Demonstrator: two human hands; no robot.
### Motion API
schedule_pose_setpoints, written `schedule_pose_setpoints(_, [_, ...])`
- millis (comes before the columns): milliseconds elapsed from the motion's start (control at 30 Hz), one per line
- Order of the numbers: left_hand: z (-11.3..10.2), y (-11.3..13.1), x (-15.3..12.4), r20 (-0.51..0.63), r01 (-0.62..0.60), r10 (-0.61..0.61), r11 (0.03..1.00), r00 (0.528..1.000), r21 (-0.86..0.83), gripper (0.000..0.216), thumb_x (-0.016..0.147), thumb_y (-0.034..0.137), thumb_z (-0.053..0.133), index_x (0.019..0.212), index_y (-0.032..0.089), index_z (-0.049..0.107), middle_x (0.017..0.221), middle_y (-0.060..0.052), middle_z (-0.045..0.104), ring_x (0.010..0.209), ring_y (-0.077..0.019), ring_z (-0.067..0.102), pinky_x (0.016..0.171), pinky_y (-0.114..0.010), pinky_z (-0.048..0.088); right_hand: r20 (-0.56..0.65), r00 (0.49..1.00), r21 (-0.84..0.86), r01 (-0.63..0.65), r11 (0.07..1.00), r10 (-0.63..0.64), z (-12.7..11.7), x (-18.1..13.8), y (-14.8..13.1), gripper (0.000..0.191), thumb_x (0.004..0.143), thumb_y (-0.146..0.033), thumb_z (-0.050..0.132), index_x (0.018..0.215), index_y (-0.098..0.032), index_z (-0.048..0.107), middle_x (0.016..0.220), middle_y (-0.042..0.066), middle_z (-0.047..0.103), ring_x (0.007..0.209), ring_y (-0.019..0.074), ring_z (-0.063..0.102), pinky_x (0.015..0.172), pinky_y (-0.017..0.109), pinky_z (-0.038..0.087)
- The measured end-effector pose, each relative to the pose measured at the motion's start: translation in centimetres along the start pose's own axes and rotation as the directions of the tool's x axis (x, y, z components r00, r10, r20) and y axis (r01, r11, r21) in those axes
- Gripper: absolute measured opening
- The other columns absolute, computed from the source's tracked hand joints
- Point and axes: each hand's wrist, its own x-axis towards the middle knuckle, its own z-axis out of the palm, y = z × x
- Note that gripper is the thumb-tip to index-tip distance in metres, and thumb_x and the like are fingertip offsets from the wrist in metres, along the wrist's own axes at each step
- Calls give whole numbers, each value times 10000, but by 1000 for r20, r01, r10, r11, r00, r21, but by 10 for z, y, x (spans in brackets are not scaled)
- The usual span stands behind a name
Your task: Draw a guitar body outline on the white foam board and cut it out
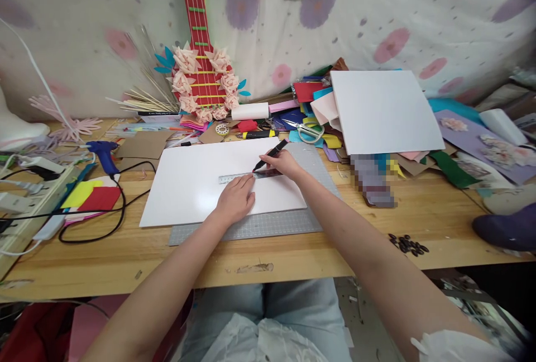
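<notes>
Ruler (pixel 239 177): lies flat and level across the upper middle of the white sheet (pixel 188 189), end to end from 9 to 3 o'clock. Pinned by the left grip (pixel 237 198), palm down, fingers stretched flat over the right half of it and the sheet below; closes on nothing, only presses. At 2 o'clock of that, the right grip (pixel 285 164), fingers curled tight around a black marker (pixel 272 154). Slants up toward 2 o'clock, tip down at the ruler's upper edge, just beside the left fingertips.

Under the sheet, a grey cutting mat (pixel 272 223), bare at 3 and 6 o'clock, all on the wooden worktop (pixel 335 253).

At 9 o'clock of the sheet, a blue glue gun (pixel 104 152) with a black cable (pixel 104 222) looping toward 7 o'clock past red and yellow card (pixel 100 198). At 12 o'clock, a tape roll (pixel 221 129) and, leaning on the flowered cloth behind, a red toy guitar (pixel 201 43) ringed with paper flowers. At 1 o'clock, scissors (pixel 304 130) on a heap of coloured scraps. At 2 o'clock, a second white board (pixel 383 110) propped on the heap. At 4 o'clock, well apart, a scatter of small dark pieces (pixel 408 244).
</notes>
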Motion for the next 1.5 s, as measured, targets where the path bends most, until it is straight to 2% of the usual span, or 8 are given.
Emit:
schedule_pose_setpoints(200, [-2, 0, 1, 11, -4, 4, 1000, 1000, 4, 433, 856, 239, 390, 1256, 108, 494, 1342, -94, 496, 1203, -225, 452, 1051, -376, 345, 80, 997, 27, -12, 1000, 10, 16, 6, 1, 305, 676, -460, 679, 679, -162, 611, 564, 11, 604, 459, 106, 540, 456, 234, 440])
schedule_pose_setpoints(400, [-6, 1, 1, 57, 24, -24, 1000, 998, 4, 456, 853, 235, 378, 1281, 111, 475, 1383, -79, 456, 1217, -218, 435, 1060, -374, 335, -35, 999, -112, -23, 993, 19, -31, 0, 10, 367, 657, -499, 670, 560, -163, 560, 530, 9, 563, 451, 98, 489, 443, 245, 389])
schedule_pose_setpoints(567, [-7, 2, 0, 75, 41, -41, 999, 996, 7, 467, 840, 210, 377, 1283, 101, 474, 1391, -78, 448, 1225, -214, 423, 1069, -360, 319, -68, 996, -138, 42, 989, -52, -65, -6, 24, 421, 661, -551, 642, 540, -158, 550, 544, 27, 560, 507, 111, 463, 487, 273, 355])
schedule_pose_setpoints(800, [-9, 5, 5, 95, 54, -57, 998, 994, 26, 450, 851, 255, 387, 1276, 140, 478, 1362, -55, 475, 1177, -213, 429, 1048, -347, 309, -69, 998, -33, 4, 999, -6, -51, -7, 18, 374, 656, -510, 654, 558, -177, 515, 506, -5, 511, 469, 106, 461, 456, 259, 338])
schedule_pose_setpoints(967, [-9, 15, 15, 110, 92, -103, 991, 989, 101, 509, 893, 423, 343, 1344, 199, 418, 1234, -73, 541, 1078, -244, 447, 978, -388, 331, -107, 994, -88, -4, 996, -5, -45, -2, 16, 359, 701, -448, 632, 509, -178, 493, 496, 1, 503, 441, 96, 440, 459, 263, 344])
schedule_pose_setpoints(1133, [-9, 24, 21, 150, 160, -182, 976, 972, 145, 549, 870, 571, 305, 1324, 293, 438, 1200, -84, 511, 1074, -278, 419, 916, -418, 337, -40, 998, -81, 44, 996, -48, -49, -4, 19, 327, 684, -463, 641, 579, -174, 526, 502, -3, 513, 462, 107, 459, 475, 261, 350])
schedule_pose_setpoints(1333, [-11, 27, 23, 186, 177, -207, 970, 960, 169, 555, 864, 576, 311, 1325, 294, 433, 1208, -92, 493, 1082, -280, 404, 919, -416, 323, -55, 988, -164, 136, 977, -147, -77, -7, 25, 328, 674, -482, 634, 610, -174, 538, 523, -14, 513, 520, 103, 448, 540, 262, 349])
schedule_pose_setpoints(1500, [-11, 26, 23, 187, 177, -211, 967, 959, 183, 530, 869, 541, 330, 1329, 297, 430, 1205, -88, 491, 1071, -279, 401, 915, -412, 327, -132, 986, -187, 78, 979, -104, -103, -10, 35, 325, 666, -479, 643, 611, -181, 526, 490, -23, 493, 504, 104, 431, 537, 266, 338])
